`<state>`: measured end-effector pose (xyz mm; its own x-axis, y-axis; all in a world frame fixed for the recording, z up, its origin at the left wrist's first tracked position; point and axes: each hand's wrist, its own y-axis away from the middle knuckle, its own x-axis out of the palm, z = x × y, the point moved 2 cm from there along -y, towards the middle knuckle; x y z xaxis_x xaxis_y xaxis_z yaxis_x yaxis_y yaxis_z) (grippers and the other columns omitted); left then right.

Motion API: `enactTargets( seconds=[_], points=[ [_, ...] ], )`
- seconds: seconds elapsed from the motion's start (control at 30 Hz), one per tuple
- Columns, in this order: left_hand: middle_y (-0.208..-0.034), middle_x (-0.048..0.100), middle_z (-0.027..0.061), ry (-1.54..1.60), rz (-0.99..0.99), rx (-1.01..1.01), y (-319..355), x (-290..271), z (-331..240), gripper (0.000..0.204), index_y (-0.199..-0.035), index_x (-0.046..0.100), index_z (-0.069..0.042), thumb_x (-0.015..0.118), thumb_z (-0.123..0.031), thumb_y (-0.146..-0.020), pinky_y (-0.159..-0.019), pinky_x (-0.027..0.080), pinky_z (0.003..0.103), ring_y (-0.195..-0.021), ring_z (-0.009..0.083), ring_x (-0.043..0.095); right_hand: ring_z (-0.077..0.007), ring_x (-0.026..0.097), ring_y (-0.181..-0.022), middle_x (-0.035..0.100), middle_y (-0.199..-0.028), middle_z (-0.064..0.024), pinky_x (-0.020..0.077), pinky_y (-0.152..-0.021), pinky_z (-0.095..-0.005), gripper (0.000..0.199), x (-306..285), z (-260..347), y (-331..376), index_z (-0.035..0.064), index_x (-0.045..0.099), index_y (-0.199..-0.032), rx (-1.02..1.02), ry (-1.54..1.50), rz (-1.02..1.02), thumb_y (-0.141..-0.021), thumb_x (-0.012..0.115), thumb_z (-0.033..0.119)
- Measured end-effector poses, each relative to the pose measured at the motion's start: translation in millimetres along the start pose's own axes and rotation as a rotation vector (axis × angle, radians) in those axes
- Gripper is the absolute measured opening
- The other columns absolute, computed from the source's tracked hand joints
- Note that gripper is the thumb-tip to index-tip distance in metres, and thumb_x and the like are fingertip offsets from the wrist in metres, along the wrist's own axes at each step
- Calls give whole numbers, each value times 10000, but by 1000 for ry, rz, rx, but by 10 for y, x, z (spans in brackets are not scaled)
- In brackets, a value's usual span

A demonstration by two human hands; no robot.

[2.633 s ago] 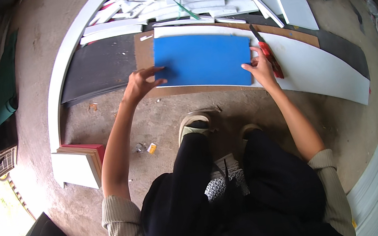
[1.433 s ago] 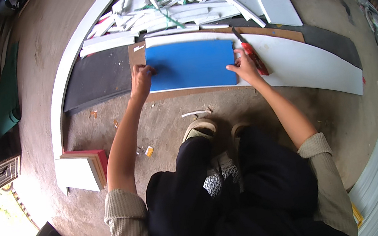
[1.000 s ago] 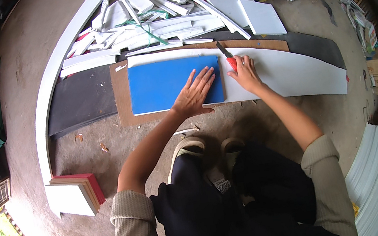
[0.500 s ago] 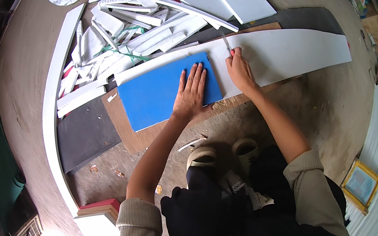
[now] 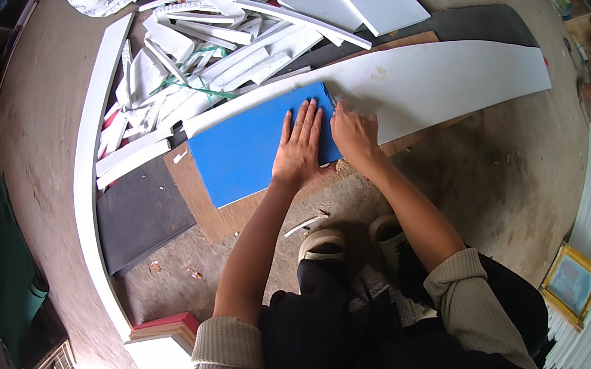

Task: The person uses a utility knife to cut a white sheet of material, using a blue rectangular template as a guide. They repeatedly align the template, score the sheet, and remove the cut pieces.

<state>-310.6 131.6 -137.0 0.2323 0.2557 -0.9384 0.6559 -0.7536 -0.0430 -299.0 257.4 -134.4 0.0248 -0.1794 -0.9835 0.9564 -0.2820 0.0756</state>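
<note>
Pressing flat, your left hand [image 5: 299, 148] lay spread, fingers apart, on the blue rectangular foam board [image 5: 253, 149], having moved from the board's left edge to its right end over the last moments. Your right hand [image 5: 355, 133] sat closed just beside it at the board's right edge; the red-handled knife seen earlier was not visible, so I cannot tell what it gripped. The board rested on the brown cardboard sheet [image 5: 219, 219] on the floor, overlapping the long white curved panel [image 5: 447, 80].
</note>
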Motion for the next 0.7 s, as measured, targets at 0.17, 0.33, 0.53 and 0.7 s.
enactTargets(
  seconds=[0.17, 0.33, 0.53, 0.7],
  points=[
    [-1408, 160, 150, 16, -7, -6, 3, 13, 2, 1064, -1324, 199, 18, 690, -502, -537, -1072, 87, 432, -1317, 246, 124, -273, 625, -638, 632, -700, -110, 426, -653, -422, 196, -21, 16, 19, 50, 500, -947, 3, -15, 10, -830, 420, 184],
    [-1409, 158, 148, -6, 2, -6, -8, 23, -4, 1061, -1324, 202, 17, 685, -509, -539, -1072, 87, 432, -1318, 241, 122, -279, 624, -649, 631, -732, -118, 444, -630, -430, 161, 39, 24, -63, 51, 493, -896, 12, -78, 44, -826, 427, 180],
    [-1413, 139, 151, -62, 30, -5, -19, 45, -24, 1062, -1326, 198, 16, 677, -523, -547, -1071, 81, 439, -1321, 246, 104, -351, 612, -712, 609, -714, -203, 490, -623, -438, 204, 1, 1, -153, 14, 470, -900, 10, -186, 109, -829, 458, 205],
    [-1415, 124, 157, -90, 51, -16, -1, 58, -45, 1075, -1331, 168, 22, 664, -539, -561, -1067, 74, 449, -1322, 255, 93, -366, 606, -737, 606, -760, -222, 483, -644, -450, 212, -40, -73, 176, 15, 467, -920, 64, -198, 250, -827, 466, 205]
  ],
)
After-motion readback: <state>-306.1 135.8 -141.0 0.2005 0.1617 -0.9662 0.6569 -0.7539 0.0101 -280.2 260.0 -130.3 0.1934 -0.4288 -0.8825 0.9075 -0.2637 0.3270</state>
